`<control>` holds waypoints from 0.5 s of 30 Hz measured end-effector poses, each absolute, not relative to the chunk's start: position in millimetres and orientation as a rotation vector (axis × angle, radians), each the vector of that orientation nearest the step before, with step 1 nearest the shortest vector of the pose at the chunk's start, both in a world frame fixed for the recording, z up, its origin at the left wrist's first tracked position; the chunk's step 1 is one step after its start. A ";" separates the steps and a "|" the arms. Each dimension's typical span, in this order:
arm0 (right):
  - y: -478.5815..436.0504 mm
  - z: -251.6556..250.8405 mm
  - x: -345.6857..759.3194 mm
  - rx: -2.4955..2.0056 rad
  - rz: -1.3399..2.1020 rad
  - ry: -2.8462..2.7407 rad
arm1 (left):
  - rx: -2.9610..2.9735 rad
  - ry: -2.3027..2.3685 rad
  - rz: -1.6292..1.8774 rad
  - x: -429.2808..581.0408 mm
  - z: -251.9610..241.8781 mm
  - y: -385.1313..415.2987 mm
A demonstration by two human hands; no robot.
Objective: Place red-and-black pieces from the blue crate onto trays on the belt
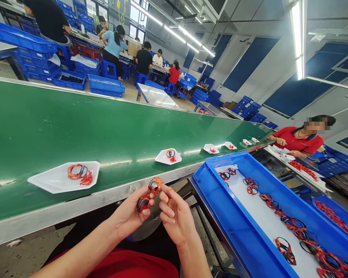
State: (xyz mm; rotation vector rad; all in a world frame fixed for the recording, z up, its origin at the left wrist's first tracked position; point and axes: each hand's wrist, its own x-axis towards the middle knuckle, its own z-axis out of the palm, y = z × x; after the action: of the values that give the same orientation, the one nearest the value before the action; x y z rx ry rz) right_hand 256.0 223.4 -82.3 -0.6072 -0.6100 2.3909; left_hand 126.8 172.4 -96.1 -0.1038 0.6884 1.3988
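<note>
Several white trays (60, 177) sit along the green conveyor belt (75, 127). Just below its steel edge, the left hand (127, 214) and right hand (176, 218) both grasp a looped red-and-black cord bundle (155, 185). Further right, a blue crate (214, 216) holds more loops (287, 224).

No readable text, labels, brands or numbers anywhere in view
</note>
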 end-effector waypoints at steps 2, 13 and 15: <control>223.4 -83.0 255.7 -0.611 2.387 -0.613 | -0.114 0.658 1.400 126.9 -95.1 172.4; 224.9 -89.5 253.7 -0.639 2.380 -0.636 | -0.094 0.642 1.411 128.9 -98.4 171.7; 225.3 -91.6 252.9 -0.638 2.381 -0.645 | -0.064 0.651 1.417 129.2 -99.3 171.8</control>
State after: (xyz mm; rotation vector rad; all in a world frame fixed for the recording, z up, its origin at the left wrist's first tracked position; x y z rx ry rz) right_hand 252.9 225.3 -91.6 -0.6375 -0.6449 2.3806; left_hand 129.2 171.8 -99.3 -0.0637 0.6512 1.4168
